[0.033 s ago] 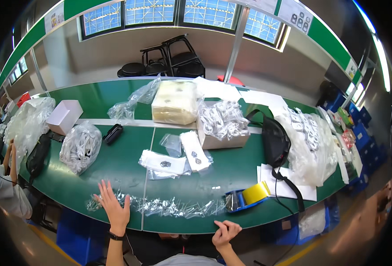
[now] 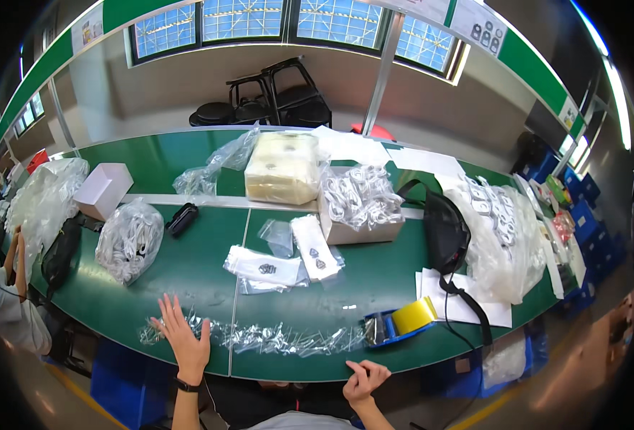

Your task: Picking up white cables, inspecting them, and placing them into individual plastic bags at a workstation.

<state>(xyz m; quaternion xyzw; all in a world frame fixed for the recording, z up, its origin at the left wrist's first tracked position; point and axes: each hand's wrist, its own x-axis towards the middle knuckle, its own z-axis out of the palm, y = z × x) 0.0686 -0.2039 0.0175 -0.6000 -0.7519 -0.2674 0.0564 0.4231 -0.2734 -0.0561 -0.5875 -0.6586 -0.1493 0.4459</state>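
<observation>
A long strip of clear tape or film with many small shiny metal pieces (image 2: 281,340) lies along the front of the green table. Over its left end is my left hand (image 2: 186,344), fingers spread flat and thumb apart, holding nothing. My right hand (image 2: 366,380) is at the table's front edge with its fingers curled in; I see nothing in it. Just beyond the right hand stands a blue tape dispenser (image 2: 401,334) with a yellow roll (image 2: 414,315), at the strip's right end. The metal pieces are too small to identify.
Behind the strip lie white printed packets (image 2: 315,247). Farther back are a box of bagged white cables (image 2: 363,233), a wrapped cream block (image 2: 281,168) and a bag of cables (image 2: 129,240). A black bag (image 2: 446,233) and papers (image 2: 499,308) are at right. Another person's arm shows far left.
</observation>
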